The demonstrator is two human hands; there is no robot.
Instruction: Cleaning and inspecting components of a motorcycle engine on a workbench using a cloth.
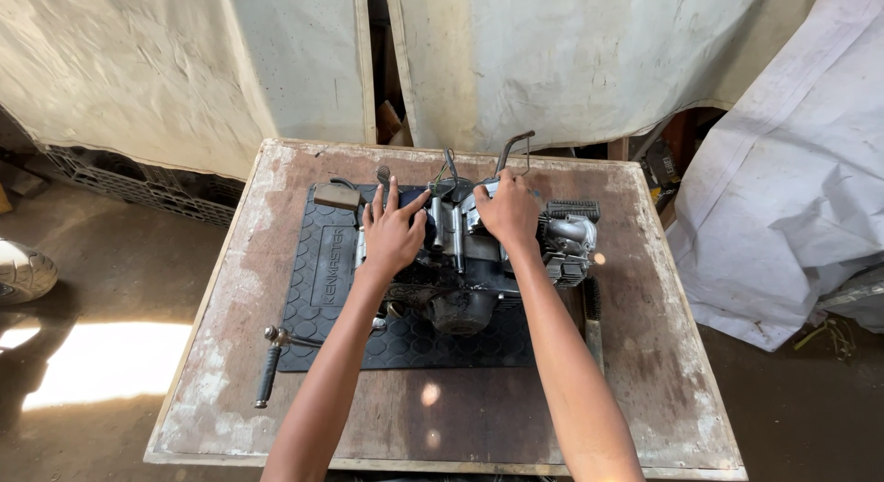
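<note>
Worn wooden table (645, 371), black mat (322, 289); both hands' grip spread apart on engine (479, 261).

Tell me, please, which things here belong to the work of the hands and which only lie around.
In the work:
- engine, with left hand and right hand both on it
- black rubber mat under it
- wooden table

Lying about:
- black-handled tool at the mat's left corner
- white sheets
- tyre on the floor
</note>
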